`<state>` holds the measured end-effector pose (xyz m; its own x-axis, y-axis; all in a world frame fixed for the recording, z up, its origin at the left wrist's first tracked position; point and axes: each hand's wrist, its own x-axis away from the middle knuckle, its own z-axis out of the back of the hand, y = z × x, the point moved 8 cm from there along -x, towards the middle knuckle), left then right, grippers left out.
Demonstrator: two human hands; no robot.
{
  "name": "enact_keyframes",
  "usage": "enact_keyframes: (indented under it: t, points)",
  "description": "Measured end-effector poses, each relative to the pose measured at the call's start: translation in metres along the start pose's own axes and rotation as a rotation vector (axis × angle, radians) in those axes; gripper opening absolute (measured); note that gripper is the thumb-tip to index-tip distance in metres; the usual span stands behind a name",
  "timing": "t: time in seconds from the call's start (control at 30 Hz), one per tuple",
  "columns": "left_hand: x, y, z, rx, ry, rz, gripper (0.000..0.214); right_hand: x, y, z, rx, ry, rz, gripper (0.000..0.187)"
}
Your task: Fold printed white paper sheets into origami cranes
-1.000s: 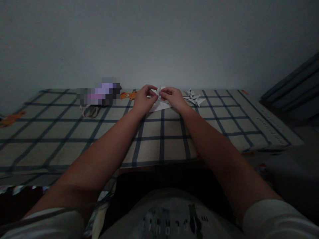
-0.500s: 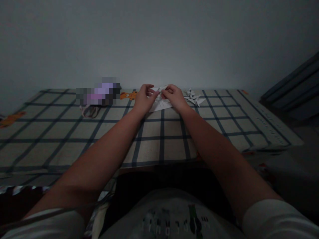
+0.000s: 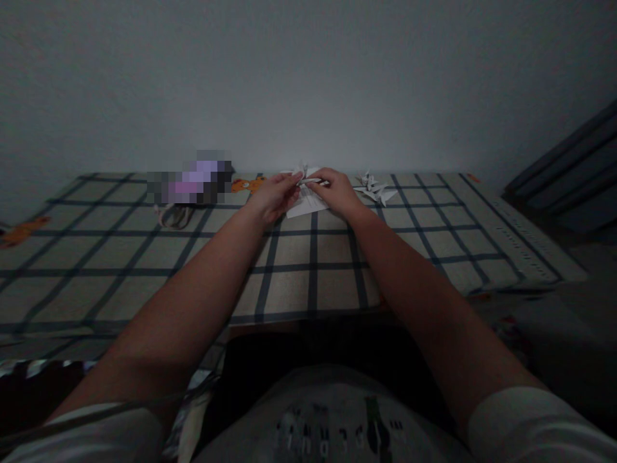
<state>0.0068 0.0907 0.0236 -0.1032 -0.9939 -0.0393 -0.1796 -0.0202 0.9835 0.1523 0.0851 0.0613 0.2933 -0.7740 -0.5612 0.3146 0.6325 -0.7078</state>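
Between my two hands is a small folded white paper piece, its pointed tip rising above the fingers. My left hand pinches it from the left, palm turned partly up. From the other side my right hand grips it between thumb and fingers. Flat on the cloth beneath them lies a white paper sheet, partly covered by the hands. Just right of my right hand sit several folded paper figures with pointed tips, bunched together. The fingers hide much of the held piece.
A checked cloth covers the table, which stands against a grey wall. At the left lies a blurred purple item with a looped strap in front. A dark slatted object stands beyond the right end.
My left hand has turned palm-up and dropped slightly to the left. The folded paper's tip now shows above the fingers. My right hand has barely shifted.
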Motion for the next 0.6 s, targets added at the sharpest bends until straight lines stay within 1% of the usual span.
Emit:
enact_keyframes:
  t: [0.07, 0.13, 0.27, 0.37, 0.47, 0.6]
  points:
    - [-0.002, 0.0, 0.002, 0.011, -0.003, -0.006, 0.02, 0.0, -0.002, -0.001, 0.026, -0.024, 0.041, 0.013]
    - [-0.002, 0.002, 0.005, -0.032, 0.02, -0.036, 0.021, 0.001, -0.003, -0.001, 0.039, -0.031, 0.062, 0.014]
    - [-0.004, 0.007, 0.012, -0.139, 0.05, -0.103, 0.028, 0.0, -0.003, 0.003, 0.019, 0.009, 0.036, 0.018]
    - [-0.005, 0.009, 0.015, -0.151, 0.041, -0.128, 0.031, -0.001, -0.002, 0.003, 0.007, -0.005, 0.01, 0.016]
    - [-0.005, 0.009, 0.013, -0.129, 0.015, -0.129, 0.032, -0.002, -0.003, 0.004, 0.011, -0.021, 0.025, 0.015]
    - [-0.002, 0.006, 0.007, -0.116, -0.007, -0.07, 0.025, -0.002, -0.006, 0.007, 0.056, -0.006, 0.059, 0.012]
